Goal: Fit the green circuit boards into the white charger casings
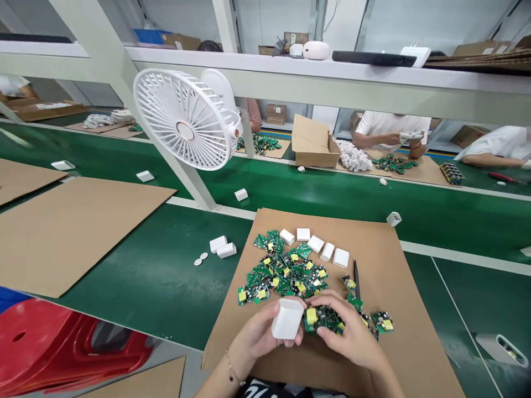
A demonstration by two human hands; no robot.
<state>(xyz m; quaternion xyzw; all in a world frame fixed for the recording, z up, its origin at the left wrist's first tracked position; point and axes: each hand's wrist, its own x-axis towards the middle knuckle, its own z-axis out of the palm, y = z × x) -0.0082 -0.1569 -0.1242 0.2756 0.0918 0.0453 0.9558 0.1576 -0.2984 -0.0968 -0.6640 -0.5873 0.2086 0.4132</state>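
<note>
With the left hand (pixel 265 330) I hold a white case (pixel 287 319), fingers closed around it, above the near part of the cardboard sheet (pixel 373 243). The right hand (pixel 347 327) is curved over some green boards (pixel 327 319) just beside it; whether it grips one of them, I cannot tell. To my judgement, much remains: the large board pile (pixel 286 271) lies bare, farther and to the left of this hand. Beyond it stand five white cases in a row (pixel 341 258), and others lie on the green belt (pixel 241 194). Their insides are mostly hidden from me, so I cannot count which are finished.
</note>
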